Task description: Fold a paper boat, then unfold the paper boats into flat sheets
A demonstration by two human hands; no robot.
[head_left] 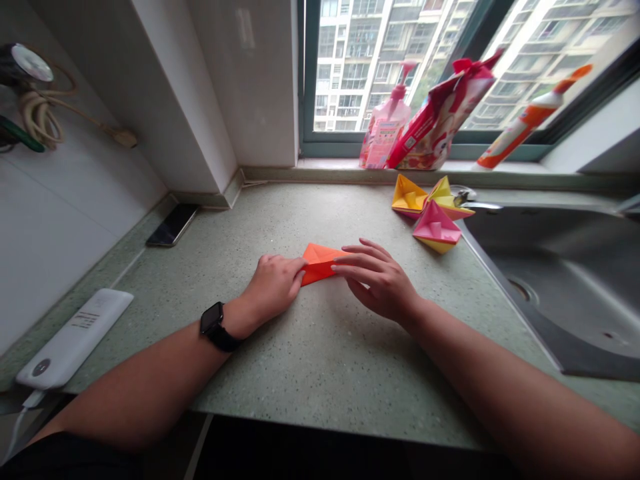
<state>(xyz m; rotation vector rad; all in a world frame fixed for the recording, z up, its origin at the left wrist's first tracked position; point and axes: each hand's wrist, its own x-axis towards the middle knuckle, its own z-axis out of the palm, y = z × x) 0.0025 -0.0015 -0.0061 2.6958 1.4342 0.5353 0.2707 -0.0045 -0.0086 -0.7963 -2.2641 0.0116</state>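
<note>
A folded piece of orange paper (323,263) lies on the counter between my two hands, with creases showing on its upper face. My left hand (277,283), below a black watch on the wrist, has its fingers curled at the paper's left end, the thumb pressed on the edge. My right hand (380,277) has its fingers stretched out and apart, their tips resting on the right part of the paper and hiding that end. Beyond it, to the right, stand folded paper shapes in orange-yellow (409,197), yellow (443,193) and pink (437,225), grouped together.
A steel sink (565,280) is set into the speckled green counter (310,373) on the right. A phone (173,225) and a white power bank (75,339) with a cable lie at left. A pink pump bottle (385,127), red bag (443,117) and orange-white bottle (520,130) line the windowsill.
</note>
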